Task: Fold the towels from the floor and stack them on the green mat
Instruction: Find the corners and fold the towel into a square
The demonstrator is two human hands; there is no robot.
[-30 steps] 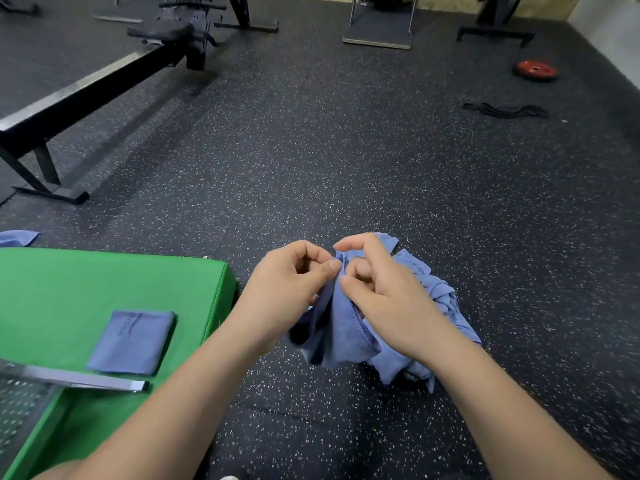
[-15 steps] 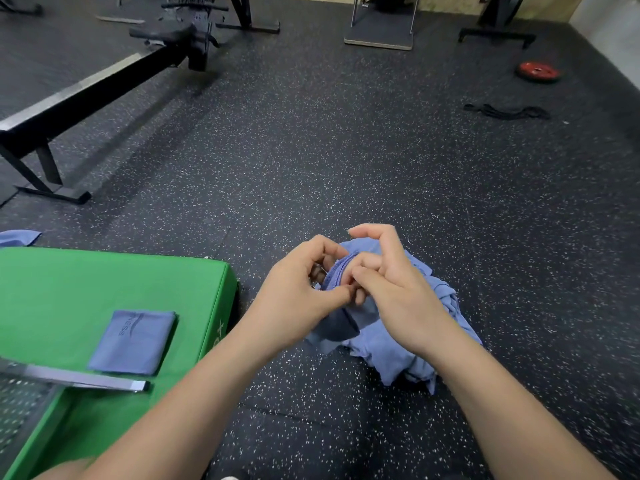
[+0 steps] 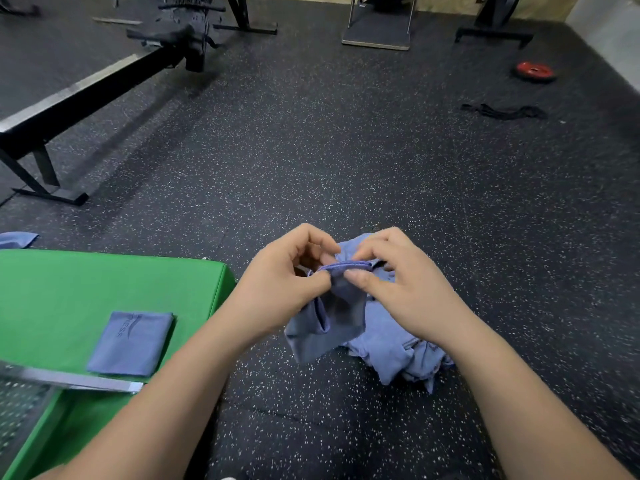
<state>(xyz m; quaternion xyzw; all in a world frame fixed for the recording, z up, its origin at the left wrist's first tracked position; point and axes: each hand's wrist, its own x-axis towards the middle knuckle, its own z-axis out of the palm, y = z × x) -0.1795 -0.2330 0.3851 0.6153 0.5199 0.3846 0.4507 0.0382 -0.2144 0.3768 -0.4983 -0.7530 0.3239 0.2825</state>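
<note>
A crumpled blue towel hangs above the speckled black floor, its hemmed top edge pinched between my left hand and my right hand. The two hands sit close together on that edge. Under and behind my right hand lies a heap of more blue towels on the floor. To the left is the green mat, and one folded blue towel lies flat on it. Another blue towel peeks out on the floor beyond the mat's far left corner.
A grey metal bar crosses the mat's near side. A black rowing machine stands at the far left. Further back are a red weight plate, a black strap and machine bases.
Both hands have worked along the towel's edge and drawn slightly apart, so a short stretch of hem now runs between them. The towel hangs lower on the left.
</note>
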